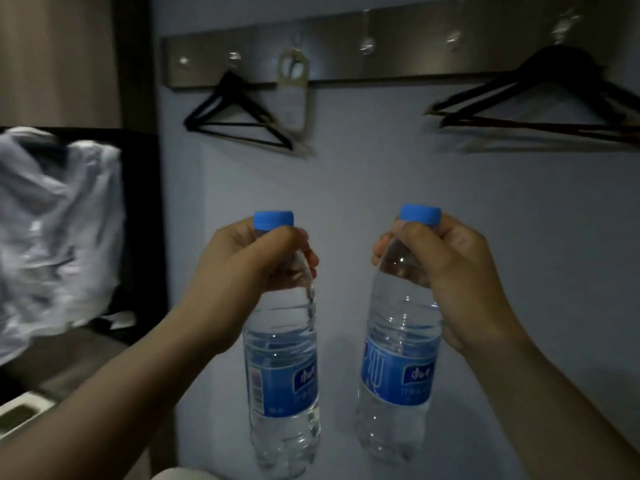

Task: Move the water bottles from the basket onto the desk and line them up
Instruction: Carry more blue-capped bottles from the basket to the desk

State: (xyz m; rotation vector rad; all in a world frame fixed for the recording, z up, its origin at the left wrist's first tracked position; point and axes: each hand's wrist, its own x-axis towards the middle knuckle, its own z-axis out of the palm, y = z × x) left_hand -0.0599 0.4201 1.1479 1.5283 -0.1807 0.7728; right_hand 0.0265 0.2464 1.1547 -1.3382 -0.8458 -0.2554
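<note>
Centrally, two water bottles are held in the air, one per hand. The left hand grips the left bottle at neck and shoulder, fingers curled round it just under the blue left cap. The right hand grips the right bottle the same way, thumb and fingers wrapped below the right cap. Both bottles hang upright or nearly so, apart from one another, with their bases free of any surface.

A grip high on the neck lets the filled body hang below the hand by its own weight. This keeps it vertical and leaves the base clear for setting down, which is probably why they are held so. The labels sit at mid-body, facing the camera.

Behind is a pale wall with a metal rail of hooks. A black hanger hangs on the left, dark hangers on the right, and a door tag hangs just right of the black hanger. At far left a white bag, blurred, rests against something dark.

Neither basket nor desk can be made out in this view, so the bottles are judged to be in transit between the two. The next step, by judgement, is to lower each bottle onto the desk base first, side by side, releasing only once it stands. The risk is that bottles held by the neck may swing, and a tilted base could tip a bottle on contact.
</note>
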